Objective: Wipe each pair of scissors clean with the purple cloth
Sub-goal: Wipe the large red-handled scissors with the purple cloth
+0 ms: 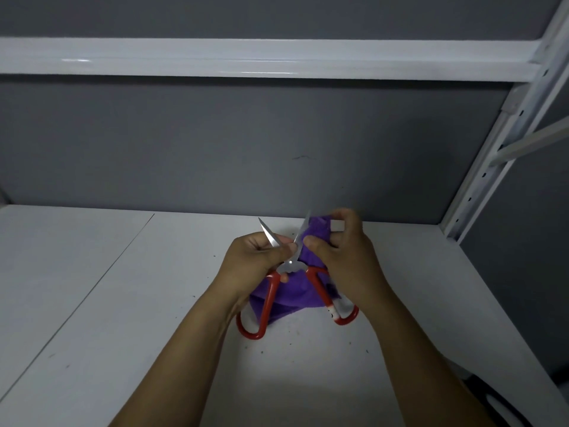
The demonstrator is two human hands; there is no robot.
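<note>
A pair of red-handled scissors point(289, 266) is held above the white table with its blades spread apart and pointing away from me. My left hand point(251, 266) grips the left blade near the pivot. My right hand point(341, 257) pinches the purple cloth point(317, 232) around the right blade, thumb on the near side and fingers over the top. The rest of the cloth hangs down behind the two red handle loops.
The white table point(129, 303) carries small dark specks around the scissors. A grey back panel rises behind it, with a white shelf rail point(261, 58) overhead. A white slotted upright point(492, 167) stands at the right edge.
</note>
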